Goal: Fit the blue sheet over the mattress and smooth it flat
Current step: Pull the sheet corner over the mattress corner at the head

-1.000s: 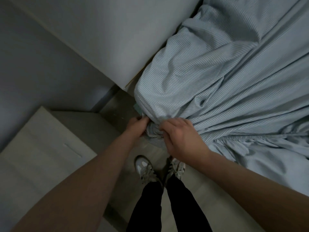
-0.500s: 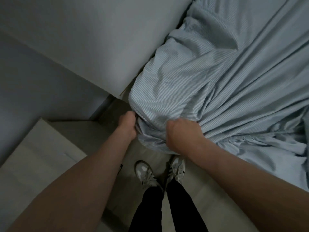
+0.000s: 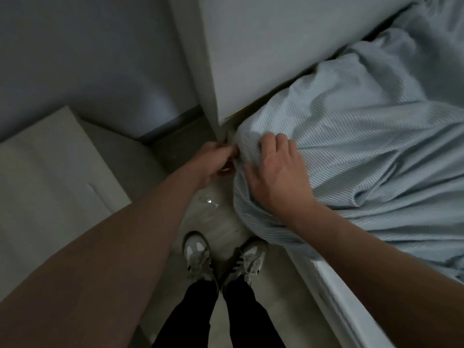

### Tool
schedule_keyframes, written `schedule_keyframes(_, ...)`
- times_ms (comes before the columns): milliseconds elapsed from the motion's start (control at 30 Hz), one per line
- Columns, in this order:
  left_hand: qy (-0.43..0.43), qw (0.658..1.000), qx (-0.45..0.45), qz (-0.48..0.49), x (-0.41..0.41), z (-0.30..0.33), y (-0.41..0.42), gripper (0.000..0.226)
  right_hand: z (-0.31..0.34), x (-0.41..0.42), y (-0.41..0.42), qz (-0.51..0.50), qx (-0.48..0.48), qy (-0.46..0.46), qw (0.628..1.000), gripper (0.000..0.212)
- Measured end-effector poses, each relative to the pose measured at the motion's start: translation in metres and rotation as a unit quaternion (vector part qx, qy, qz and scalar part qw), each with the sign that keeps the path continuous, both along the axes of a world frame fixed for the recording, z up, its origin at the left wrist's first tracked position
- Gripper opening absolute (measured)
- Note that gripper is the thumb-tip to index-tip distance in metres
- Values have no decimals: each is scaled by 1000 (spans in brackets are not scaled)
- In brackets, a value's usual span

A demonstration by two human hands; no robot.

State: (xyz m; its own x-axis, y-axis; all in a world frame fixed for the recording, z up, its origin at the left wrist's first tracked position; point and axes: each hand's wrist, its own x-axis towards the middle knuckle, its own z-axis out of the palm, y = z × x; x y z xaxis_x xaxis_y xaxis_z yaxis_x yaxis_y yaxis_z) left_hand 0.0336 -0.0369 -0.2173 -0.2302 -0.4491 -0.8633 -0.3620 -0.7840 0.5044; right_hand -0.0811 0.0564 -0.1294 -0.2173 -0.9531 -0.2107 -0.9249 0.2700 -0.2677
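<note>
At nine o'clock stands a pale cabinet (image 3: 50, 177), with the dim wall (image 3: 88, 59) above it at eleven. Moving right, the left hand (image 3: 213, 163) sits just left of centre, its fingers curled and pinching the sheet's edge at the mattress corner, close against the headboard (image 3: 263, 46) that runs from twelve toward one o'clock. Just right of it, the right hand (image 3: 276, 177) lies on the corner with fingers bent down into the cloth, gripping a fold of the sheet (image 3: 364, 146). The sheet, pale blue with fine stripes, covers the bed from centre out to three o'clock, bunched in deep folds and not yet flat; its hem hangs over the corner toward five o'clock, where a strip of white mattress (image 3: 334, 285) shows below it. At six o'clock are two shoes (image 3: 198, 254) on the floor (image 3: 213, 217). The cloth looks light, soft and stretchy, so it should gather and slip easily; I would judge the gathered hem at the corner the best hold, pulled down and under the mattress edge. A loose grip on the flat cloth would likely only shift wrinkles. The corner seems partly seated, with smoothing yet to be done.
</note>
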Motion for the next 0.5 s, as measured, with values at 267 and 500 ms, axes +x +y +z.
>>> schedule_keyframes(267, -110, 987, -116, 26, -19, -30, 7, 31, -6, 2, -13, -13, -5, 13, 1000, 28)
schedule_keyframes(500, -128, 982, -111, 86, -23, -81, 21, 29, -25, 7, -9, -21, -69, 52, 996, 27)
